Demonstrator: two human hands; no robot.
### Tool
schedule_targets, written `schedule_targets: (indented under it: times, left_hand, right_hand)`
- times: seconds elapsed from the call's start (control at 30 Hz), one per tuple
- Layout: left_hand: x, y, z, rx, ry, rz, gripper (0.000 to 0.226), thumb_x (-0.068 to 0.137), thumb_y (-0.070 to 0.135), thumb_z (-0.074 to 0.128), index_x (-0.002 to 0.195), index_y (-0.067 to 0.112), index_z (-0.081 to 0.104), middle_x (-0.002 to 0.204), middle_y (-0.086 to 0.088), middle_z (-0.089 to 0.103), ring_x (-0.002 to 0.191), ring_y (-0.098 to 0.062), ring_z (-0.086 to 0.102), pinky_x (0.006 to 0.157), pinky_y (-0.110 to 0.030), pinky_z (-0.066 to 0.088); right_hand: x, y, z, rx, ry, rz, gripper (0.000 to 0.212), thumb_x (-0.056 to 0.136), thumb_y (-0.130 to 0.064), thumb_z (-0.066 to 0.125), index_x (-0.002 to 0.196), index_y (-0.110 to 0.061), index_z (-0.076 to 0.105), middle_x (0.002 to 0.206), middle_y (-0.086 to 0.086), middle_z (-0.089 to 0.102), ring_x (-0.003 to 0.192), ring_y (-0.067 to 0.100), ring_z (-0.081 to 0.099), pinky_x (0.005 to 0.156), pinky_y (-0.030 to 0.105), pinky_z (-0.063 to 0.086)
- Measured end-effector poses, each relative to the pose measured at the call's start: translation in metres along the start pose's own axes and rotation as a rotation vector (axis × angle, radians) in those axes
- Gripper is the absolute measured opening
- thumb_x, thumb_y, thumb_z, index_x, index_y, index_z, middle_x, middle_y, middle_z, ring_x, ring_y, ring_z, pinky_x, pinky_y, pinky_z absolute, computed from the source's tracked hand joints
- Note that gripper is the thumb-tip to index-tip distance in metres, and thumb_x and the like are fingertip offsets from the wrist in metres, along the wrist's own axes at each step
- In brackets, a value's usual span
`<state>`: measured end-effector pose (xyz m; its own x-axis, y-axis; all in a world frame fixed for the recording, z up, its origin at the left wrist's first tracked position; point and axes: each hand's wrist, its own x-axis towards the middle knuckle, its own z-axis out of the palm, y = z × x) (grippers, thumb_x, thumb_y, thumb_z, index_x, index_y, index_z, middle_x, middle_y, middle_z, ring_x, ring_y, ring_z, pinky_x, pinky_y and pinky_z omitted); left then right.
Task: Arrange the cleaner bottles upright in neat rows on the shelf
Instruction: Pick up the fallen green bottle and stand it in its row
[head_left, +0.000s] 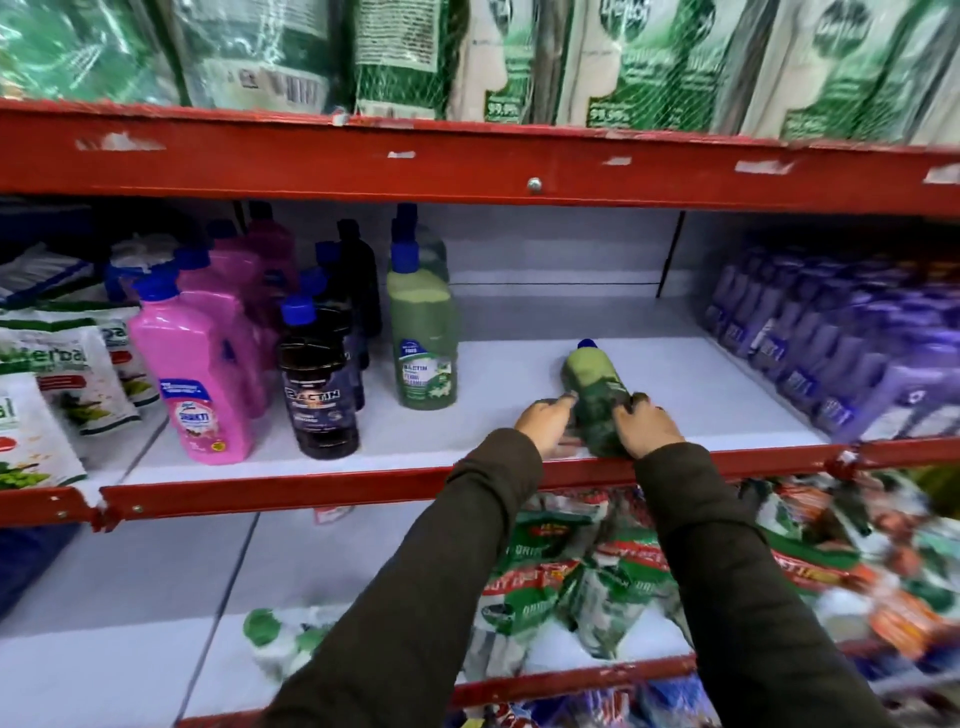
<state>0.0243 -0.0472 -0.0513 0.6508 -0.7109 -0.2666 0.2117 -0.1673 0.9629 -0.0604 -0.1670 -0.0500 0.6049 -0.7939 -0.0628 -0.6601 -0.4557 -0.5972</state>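
A green cleaner bottle (592, 382) with a blue cap lies on its side on the white shelf (519, 364), cap pointing to the back. My left hand (545, 422) grips its left side and my right hand (647, 423) grips its right side, near the shelf's red front edge. Further left, an upright green bottle (423, 332) heads a short row. Beside it stand a row of dark bottles (318, 384) and a row of pink bottles (195, 374), all upright with blue caps.
Purple shrink-wrapped bottle packs (831, 343) fill the shelf's right side. Herbal pouches (52, 384) lie at the far left. Green refill packs (649, 62) sit on the shelf above, and green and orange pouches (623, 571) on the one below.
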Motion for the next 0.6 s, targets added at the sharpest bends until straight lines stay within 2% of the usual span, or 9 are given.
schedule_targets:
  times: [0.07,0.13,0.23,0.3,0.37,0.43,0.47,0.53,0.6]
  left_hand:
    - [-0.003,0.005,0.001,-0.075,-0.021,-0.037,0.053,0.098,0.036,0.044,0.137,0.000,0.044,0.133,-0.023,0.056,0.082,-0.030,0.064,0.071,-0.037,0.056]
    - [-0.008,0.006,-0.001,-0.102,-0.023,-0.038,0.050,0.099,0.033,0.045,0.132,-0.004,0.047,0.125,-0.025,0.059,0.077,-0.025,0.064,0.068,-0.034,0.056]
    - [-0.020,0.007,-0.004,-0.108,0.005,0.043,0.033,0.099,0.026,0.047,0.122,0.003,0.053,0.119,-0.024,0.062,0.074,-0.021,0.065,0.064,-0.026,0.057]
    - [-0.028,0.006,-0.005,-0.177,0.067,0.128,0.025,0.098,0.019,0.049,0.119,0.006,0.055,0.114,-0.024,0.063,0.075,-0.018,0.064,0.063,-0.022,0.057]
    - [-0.037,0.003,-0.005,-0.224,0.138,0.234,0.029,0.097,0.015,0.052,0.122,0.002,0.058,0.109,-0.017,0.065,0.082,-0.019,0.065,0.072,-0.026,0.058]
    - [-0.046,-0.003,-0.009,-0.170,0.245,0.360,0.031,0.093,0.016,0.059,0.121,0.005,0.063,0.103,-0.008,0.069,0.089,-0.017,0.067,0.085,-0.032,0.057]
    - [-0.052,-0.005,-0.014,-0.120,0.303,0.420,0.029,0.091,0.017,0.063,0.118,0.009,0.066,0.100,-0.002,0.071,0.087,-0.009,0.068,0.087,-0.028,0.056]
    - [-0.064,-0.006,-0.026,-0.053,0.381,0.504,0.029,0.089,0.017,0.065,0.117,0.013,0.068,0.097,0.007,0.071,0.082,0.006,0.066,0.081,-0.013,0.053]
    - [-0.074,-0.009,-0.044,0.001,0.454,0.542,0.034,0.090,0.015,0.064,0.124,0.013,0.063,0.106,0.003,0.069,0.089,0.002,0.065,0.079,-0.007,0.050]
  right_hand:
    - [0.002,0.002,-0.002,0.073,0.000,-0.030,0.044,0.097,-0.031,0.047,0.126,0.003,0.050,0.128,0.036,0.056,0.121,0.047,0.055,0.099,0.045,0.043]
    - [0.002,0.006,-0.001,0.145,-0.007,-0.044,0.048,0.097,-0.034,0.049,0.131,-0.001,0.048,0.130,0.032,0.057,0.121,0.045,0.055,0.101,0.045,0.045]
    - [-0.004,0.010,0.000,0.295,0.010,-0.071,0.064,0.094,-0.039,0.057,0.147,-0.007,0.038,0.138,0.025,0.055,0.126,0.040,0.055,0.107,0.048,0.044]
    - [-0.011,0.008,0.000,0.489,0.021,-0.137,0.069,0.092,-0.035,0.063,0.149,-0.007,0.034,0.141,0.022,0.054,0.126,0.035,0.057,0.108,0.048,0.046]
    - [-0.022,0.004,0.001,0.651,0.042,-0.209,0.071,0.091,-0.028,0.067,0.150,-0.006,0.034,0.142,0.019,0.052,0.126,0.028,0.055,0.109,0.045,0.046]
    - [-0.036,-0.002,0.007,0.729,0.073,-0.284,0.078,0.083,-0.037,0.075,0.148,-0.014,0.039,0.143,0.014,0.052,0.128,0.028,0.056,0.108,0.048,0.049]
    - [-0.043,-0.005,0.011,0.761,0.075,-0.313,0.082,0.076,-0.045,0.078,0.146,-0.020,0.042,0.141,0.010,0.053,0.124,0.029,0.060,0.103,0.049,0.052]
    - [-0.054,-0.016,0.023,0.785,0.065,-0.373,0.081,0.069,-0.052,0.080,0.140,-0.031,0.048,0.136,0.005,0.055,0.113,0.031,0.066,0.094,0.050,0.058]
    - [-0.066,-0.032,0.038,0.775,0.064,-0.443,0.073,0.070,-0.048,0.081,0.135,-0.036,0.050,0.133,0.003,0.056,0.114,0.028,0.066,0.094,0.050,0.057]
